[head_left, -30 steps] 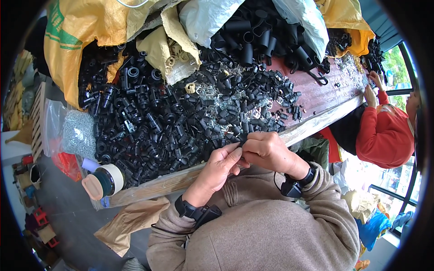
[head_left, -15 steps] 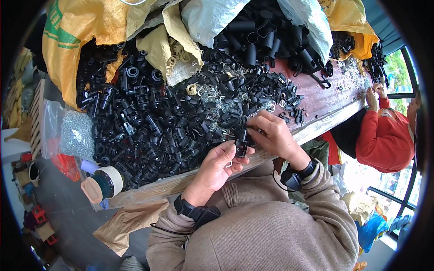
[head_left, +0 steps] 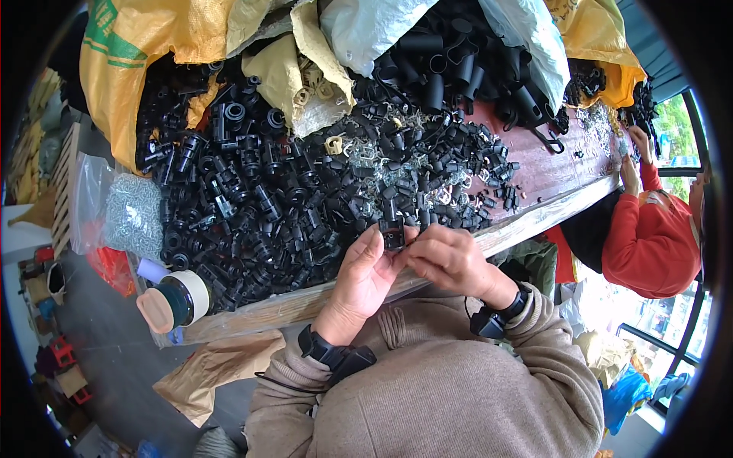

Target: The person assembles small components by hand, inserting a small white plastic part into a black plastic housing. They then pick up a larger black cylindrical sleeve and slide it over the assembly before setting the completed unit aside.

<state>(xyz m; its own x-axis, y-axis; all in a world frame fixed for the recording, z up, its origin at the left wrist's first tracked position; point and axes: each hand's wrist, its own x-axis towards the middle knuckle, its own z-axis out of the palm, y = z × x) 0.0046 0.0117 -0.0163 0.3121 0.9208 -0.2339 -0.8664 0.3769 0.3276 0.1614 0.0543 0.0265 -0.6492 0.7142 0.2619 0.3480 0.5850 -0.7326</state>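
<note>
Close to the table's front edge, my left hand [head_left: 360, 281] grips a small black plastic fitting [head_left: 392, 235] between thumb and fingers. The fitting is boxy, with a narrower stem pointing away from me. On its right side, my right hand [head_left: 453, 263] is closed in a pinch, its fingertips against the fitting and the left fingers. Whatever lies in that pinch is too small or hidden to make out. Just beyond both hands spread small black plastic pieces [head_left: 489, 164] mixed with thin metal clips. A heap of larger black fittings [head_left: 263, 202] lies to the left.
Black tubes [head_left: 435, 91] spill from a white sack [head_left: 366, 30] at the back. A clear bag of small metal parts [head_left: 134, 217] and a round container [head_left: 187, 296] stand at left. The wooden table edge [head_left: 534, 227] runs before me. At far right works a person in red [head_left: 641, 244].
My right hand has come down and toward me from above the fitting to its right side. The fitting stays in my left hand. The whole view has shifted slightly.
</note>
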